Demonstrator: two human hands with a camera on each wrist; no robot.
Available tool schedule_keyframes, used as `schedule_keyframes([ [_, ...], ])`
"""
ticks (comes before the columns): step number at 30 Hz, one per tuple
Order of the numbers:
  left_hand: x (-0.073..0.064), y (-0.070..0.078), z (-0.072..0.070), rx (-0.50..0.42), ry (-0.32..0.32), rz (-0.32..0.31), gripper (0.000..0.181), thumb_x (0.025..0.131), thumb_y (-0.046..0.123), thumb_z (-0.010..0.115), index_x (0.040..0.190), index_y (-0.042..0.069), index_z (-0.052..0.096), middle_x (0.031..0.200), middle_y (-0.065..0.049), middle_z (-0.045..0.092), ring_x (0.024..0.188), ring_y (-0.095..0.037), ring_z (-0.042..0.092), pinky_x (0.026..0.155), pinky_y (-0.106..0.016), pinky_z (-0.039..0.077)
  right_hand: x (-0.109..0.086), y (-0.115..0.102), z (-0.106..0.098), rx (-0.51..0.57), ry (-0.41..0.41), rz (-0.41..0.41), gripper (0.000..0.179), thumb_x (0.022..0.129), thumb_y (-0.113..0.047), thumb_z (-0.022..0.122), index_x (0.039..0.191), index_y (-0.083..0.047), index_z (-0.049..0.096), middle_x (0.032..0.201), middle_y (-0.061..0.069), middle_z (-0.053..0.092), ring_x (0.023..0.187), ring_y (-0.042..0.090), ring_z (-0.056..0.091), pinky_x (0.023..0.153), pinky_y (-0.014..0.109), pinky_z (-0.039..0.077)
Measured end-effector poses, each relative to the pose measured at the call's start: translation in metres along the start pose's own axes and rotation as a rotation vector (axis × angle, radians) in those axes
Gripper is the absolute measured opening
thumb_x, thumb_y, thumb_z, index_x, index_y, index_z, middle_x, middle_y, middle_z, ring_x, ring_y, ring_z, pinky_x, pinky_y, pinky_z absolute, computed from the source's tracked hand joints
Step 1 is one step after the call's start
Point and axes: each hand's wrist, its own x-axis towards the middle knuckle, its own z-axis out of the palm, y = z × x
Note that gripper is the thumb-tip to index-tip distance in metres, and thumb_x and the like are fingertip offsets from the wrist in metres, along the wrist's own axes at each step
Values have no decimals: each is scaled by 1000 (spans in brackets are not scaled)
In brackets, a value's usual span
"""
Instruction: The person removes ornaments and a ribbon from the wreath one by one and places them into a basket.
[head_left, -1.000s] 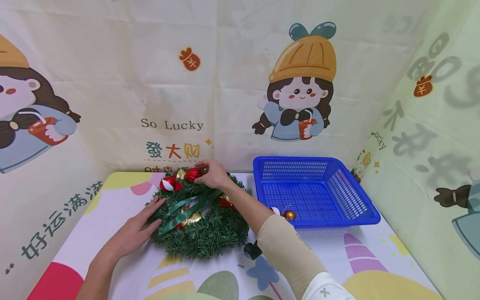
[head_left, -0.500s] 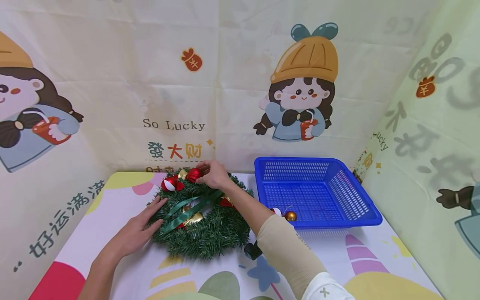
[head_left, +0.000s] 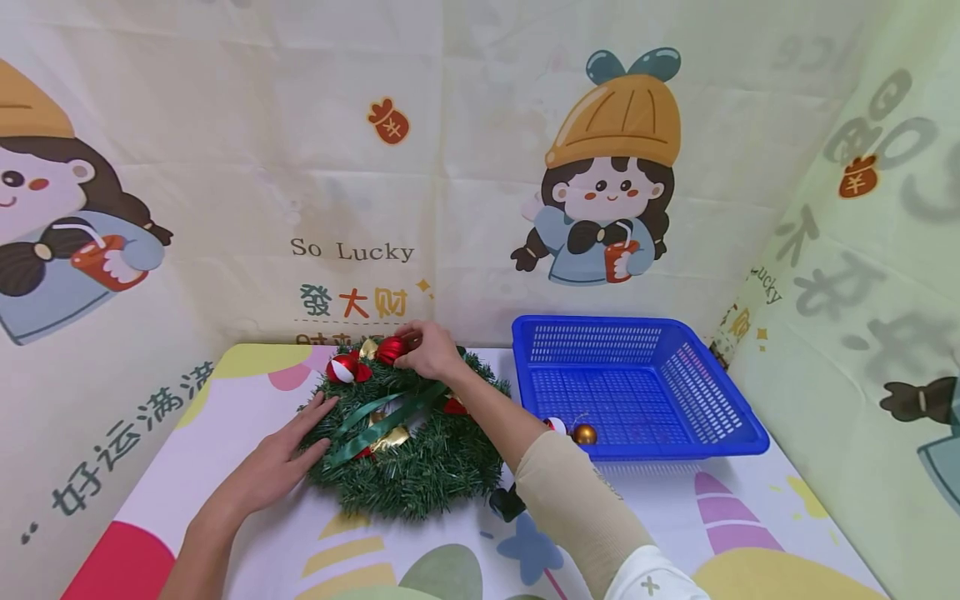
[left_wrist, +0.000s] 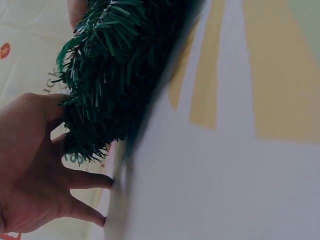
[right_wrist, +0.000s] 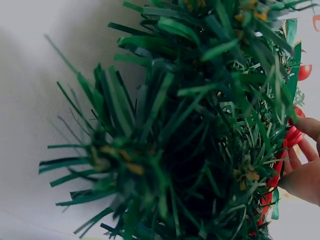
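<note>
this is a small makeshift booth set around a table (head_left: 255,400). creased cream sheets (head_left: 480,208) hang at the back and down both sides, meeting in corners by the table's far edge. they carry cartoon figures (head_left: 591,237), red money bags (head_left: 388,122) and lettering (head_left: 352,250) that reads "so lucky" above chinese characters (head_left: 352,302). the table wears a bright pastel print of its own. the sheets screen the view, so the kind of building around it is hard to tell.

A cartoon-printed backdrop (head_left: 480,167) is hanging across the upper frame; a patterned tablecloth (head_left: 667,504) is lying along the bottom.
</note>
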Motion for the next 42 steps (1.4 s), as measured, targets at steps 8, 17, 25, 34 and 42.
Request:
schedule_keyframes([
  [8,0,0,1,-4,0,7,62,109,30,56,165,20,32,172,-21,21,149,-58,29,112,-77,30,-3,-3,-4,13,0,-5,42,90,-7,81,130,-12,69,129,7,71,110,23,70,83,30,60],
  [17,0,0,1,1,-5,-4,62,110,32,54,166,21,31,173,-20,20,150,-58,27,113,-77,29,-4,-4,-10,31,3,-20,42,89,-8,82,129,-15,71,128,7,72,111,23,70,85,31,60],
  [25,1,0,2,-2,-5,-4,62,109,31,55,165,21,32,173,-20,20,150,-58,27,113,-77,29,-9,-3,-17,77,1,-22,42,88,-6,83,127,-16,73,125,6,72,109,22,71,83,31,61],
  [34,1,-1,3,1,-2,-2,62,109,29,56,165,21,32,173,-20,21,150,-58,28,113,-77,30,-20,-4,-29,119,-18,-19,44,87,-4,83,128,-16,72,123,6,72,109,21,71,81,32,61],
  [42,0,0,3,7,-10,-8,62,109,32,54,166,21,31,173,-21,20,150,-59,27,112,-77,29,-28,-2,-40,158,-8,-42,45,86,0,82,128,-13,72,124,11,74,111,25,72,83,32,62],
])
